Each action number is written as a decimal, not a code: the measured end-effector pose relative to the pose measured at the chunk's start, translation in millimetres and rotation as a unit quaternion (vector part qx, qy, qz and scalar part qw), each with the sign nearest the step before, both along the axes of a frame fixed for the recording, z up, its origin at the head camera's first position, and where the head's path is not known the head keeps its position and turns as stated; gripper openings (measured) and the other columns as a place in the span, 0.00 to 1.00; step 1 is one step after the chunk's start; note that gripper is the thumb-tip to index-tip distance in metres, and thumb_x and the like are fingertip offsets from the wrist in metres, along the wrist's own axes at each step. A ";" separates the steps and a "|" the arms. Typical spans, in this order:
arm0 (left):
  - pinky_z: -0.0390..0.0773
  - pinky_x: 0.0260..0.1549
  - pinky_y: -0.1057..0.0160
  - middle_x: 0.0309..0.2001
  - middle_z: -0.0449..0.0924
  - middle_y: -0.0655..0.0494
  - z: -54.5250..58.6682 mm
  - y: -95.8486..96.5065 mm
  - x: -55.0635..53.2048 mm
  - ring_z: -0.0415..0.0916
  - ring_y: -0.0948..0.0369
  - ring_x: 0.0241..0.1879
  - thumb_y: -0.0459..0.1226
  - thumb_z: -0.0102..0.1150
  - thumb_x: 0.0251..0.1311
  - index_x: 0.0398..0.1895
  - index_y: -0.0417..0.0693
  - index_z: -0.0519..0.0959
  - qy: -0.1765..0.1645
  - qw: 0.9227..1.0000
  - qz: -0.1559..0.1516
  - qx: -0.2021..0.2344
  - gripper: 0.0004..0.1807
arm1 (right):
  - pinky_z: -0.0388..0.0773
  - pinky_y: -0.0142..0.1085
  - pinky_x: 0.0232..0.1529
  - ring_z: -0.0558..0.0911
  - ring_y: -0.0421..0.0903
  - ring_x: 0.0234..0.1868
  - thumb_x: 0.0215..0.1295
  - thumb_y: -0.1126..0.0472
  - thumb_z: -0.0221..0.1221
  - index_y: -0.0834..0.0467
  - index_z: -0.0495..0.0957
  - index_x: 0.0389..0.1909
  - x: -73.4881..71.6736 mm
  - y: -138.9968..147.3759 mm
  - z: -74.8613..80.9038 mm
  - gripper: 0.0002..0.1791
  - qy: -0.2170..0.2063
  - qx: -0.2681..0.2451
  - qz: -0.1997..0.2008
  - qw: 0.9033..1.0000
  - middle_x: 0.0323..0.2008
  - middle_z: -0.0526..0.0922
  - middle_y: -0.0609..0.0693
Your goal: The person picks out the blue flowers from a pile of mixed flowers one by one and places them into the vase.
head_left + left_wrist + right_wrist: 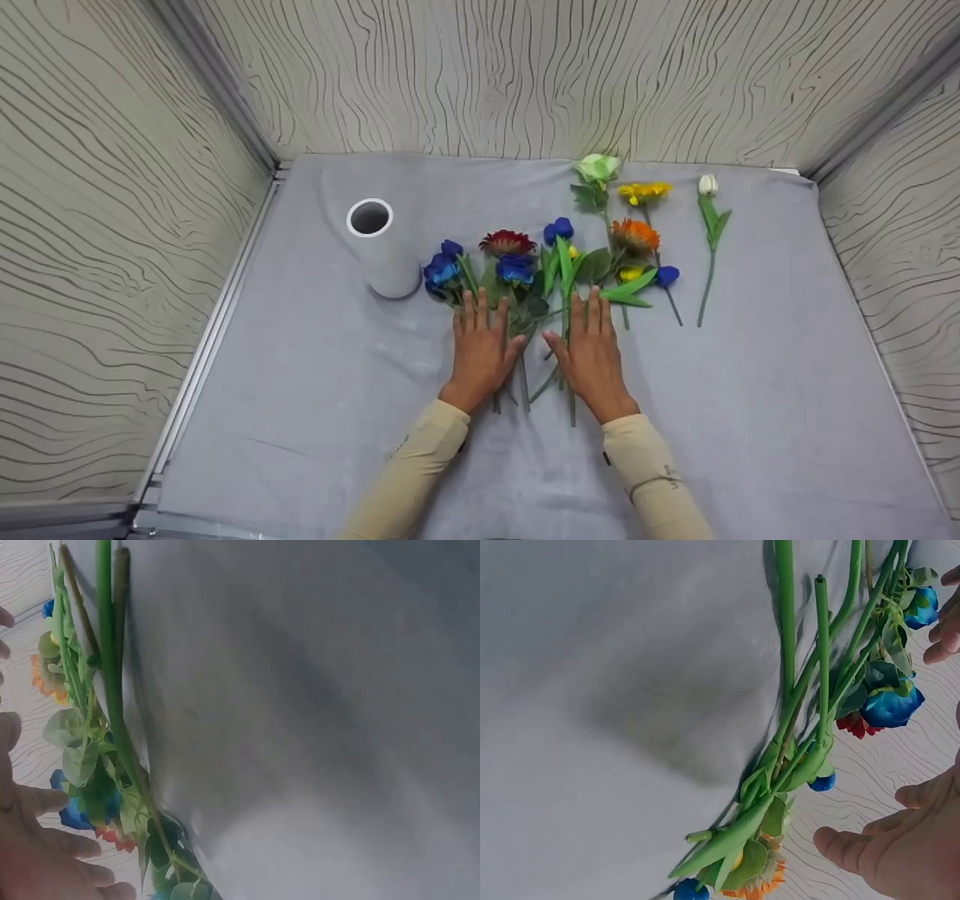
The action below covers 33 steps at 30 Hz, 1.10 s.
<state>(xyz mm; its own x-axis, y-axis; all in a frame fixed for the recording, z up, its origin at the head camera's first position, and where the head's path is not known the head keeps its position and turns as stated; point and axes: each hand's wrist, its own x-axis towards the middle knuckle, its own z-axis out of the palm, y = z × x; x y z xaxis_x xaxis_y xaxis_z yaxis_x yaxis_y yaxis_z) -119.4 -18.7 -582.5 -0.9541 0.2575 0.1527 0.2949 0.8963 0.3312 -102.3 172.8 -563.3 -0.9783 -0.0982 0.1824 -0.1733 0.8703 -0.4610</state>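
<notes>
Artificial flowers lie in a loose spread on the grey cloth. My left hand (480,352), fingers straight, is over the stems below a blue rose (441,270), another blue rose (515,268) and a dark red flower (508,241). Beside it my right hand (594,360), also straight-fingered, is over green stems below the blue tulips (558,229) and an orange flower (636,235). Neither hand grips anything. In the wrist views, the left hand (45,840) and right hand (900,840) appear close to the flowers; whether they touch the stems I cannot tell.
A white cylindrical vase (390,251) stands upright left of the flowers. Farther right lie a white tulip (708,225), a yellow flower (645,193) and a pale green rose (598,168). Wood-patterned panels (480,75) enclose the cloth-covered table (750,420) at the back and sides.
</notes>
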 end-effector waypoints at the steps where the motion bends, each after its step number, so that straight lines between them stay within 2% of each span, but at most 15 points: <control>1: 0.47 0.65 0.37 0.73 0.45 0.34 -0.8 0.4 0.1 0.40 0.37 0.72 0.56 0.46 0.69 0.74 0.46 0.58 -0.001 1.000 0.002 0.000 0.37 | 0.54 0.60 0.64 0.46 0.67 0.72 0.70 0.40 0.51 0.67 0.49 0.73 0.0 -0.1 -0.8 0.45 -0.001 -0.002 0.001 1.000 0.74 0.40 0.68; 7: 0.53 0.64 0.40 0.71 0.52 0.33 -5.8 0.2 2.3 0.44 0.38 0.71 0.54 0.51 0.67 0.70 0.44 0.64 -0.004 1.000 0.023 0.002 0.35 | 0.60 0.60 0.62 0.49 0.66 0.72 0.69 0.42 0.53 0.68 0.50 0.73 1.2 -3.4 -4.2 0.45 -0.012 -0.017 0.007 1.000 0.73 0.42 0.68; 12: 0.63 0.59 0.43 0.64 0.64 0.33 -8.2 -2.3 0.4 0.58 0.39 0.66 0.46 0.58 0.64 0.63 0.39 0.71 0.043 0.998 0.040 0.003 0.28 | 0.66 0.59 0.57 0.57 0.64 0.70 0.68 0.46 0.56 0.68 0.53 0.72 5.4 -14.8 -5.8 0.42 -0.005 -0.036 0.022 0.999 0.72 0.49 0.68; 16: 0.68 0.55 0.44 0.59 0.69 0.34 -8.6 -4.6 -2.1 0.63 0.40 0.62 0.43 0.61 0.61 0.59 0.38 0.74 0.068 0.996 0.054 0.008 0.26 | 0.69 0.56 0.56 0.61 0.63 0.68 0.69 0.46 0.56 0.68 0.55 0.71 10.5 -28.2 -9.2 0.41 0.008 -0.033 0.050 0.998 0.71 0.53 0.67; 23: 0.74 0.47 0.45 0.56 0.72 0.36 -10.2 -7.7 -3.6 0.67 0.43 0.59 0.42 0.60 0.63 0.58 0.37 0.74 0.056 0.994 0.089 0.013 0.24 | 0.73 0.53 0.53 0.67 0.62 0.64 0.70 0.46 0.54 0.69 0.59 0.69 18.9 -49.5 -14.0 0.38 0.019 -0.001 0.108 0.994 0.68 0.60 0.67; 28: 0.75 0.44 0.45 0.54 0.73 0.38 -11.1 -10.5 -5.9 0.70 0.45 0.56 0.40 0.61 0.61 0.54 0.37 0.76 0.052 0.993 0.103 0.021 0.21 | 0.74 0.50 0.51 0.71 0.60 0.60 0.67 0.53 0.60 0.69 0.68 0.63 22.8 -58.4 -17.1 0.31 0.061 0.015 0.131 0.989 0.62 0.69 0.65; 33: 0.76 0.39 0.46 0.51 0.74 0.38 -11.5 -12.7 -9.9 0.72 0.45 0.52 0.39 0.62 0.60 0.50 0.38 0.77 0.066 0.991 0.109 0.029 0.18 | 0.76 0.46 0.49 0.76 0.56 0.54 0.61 0.60 0.65 0.67 0.74 0.56 24.2 -63.2 -19.5 0.24 0.084 0.025 0.147 0.985 0.55 0.75 0.61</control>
<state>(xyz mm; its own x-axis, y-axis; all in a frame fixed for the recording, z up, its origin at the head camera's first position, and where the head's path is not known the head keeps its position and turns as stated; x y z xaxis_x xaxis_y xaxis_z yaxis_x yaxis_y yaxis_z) -129.3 -31.3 -594.1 -0.9568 0.0353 0.2885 0.1410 0.9243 0.3546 -78.1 109.6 -582.8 -0.8630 -0.3851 0.3270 -0.4908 0.7927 -0.3616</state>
